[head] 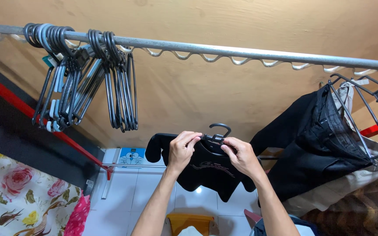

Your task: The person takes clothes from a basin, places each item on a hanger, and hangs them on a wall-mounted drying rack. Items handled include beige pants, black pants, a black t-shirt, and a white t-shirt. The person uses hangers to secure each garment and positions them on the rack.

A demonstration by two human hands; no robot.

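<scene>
A small black garment (206, 171) with a red and white chest print hangs on a dark hanger (218, 132), whose hook points up below the metal rail (224, 49). My left hand (182, 150) pinches the garment's neckline on the left of the hook. On the right of the hook my right hand (240, 156) grips the neckline and the hanger's shoulder. Both hands hold the piece up in front of the tan wall.
Several empty dark and grey hangers (84, 78) bunch on the rail at the left. Black trousers and beige clothes (324, 148) hang on a wire rack at the right. Floral cloth (18, 196) lies lower left; a yellow object (189, 223) sits on the white tiled floor.
</scene>
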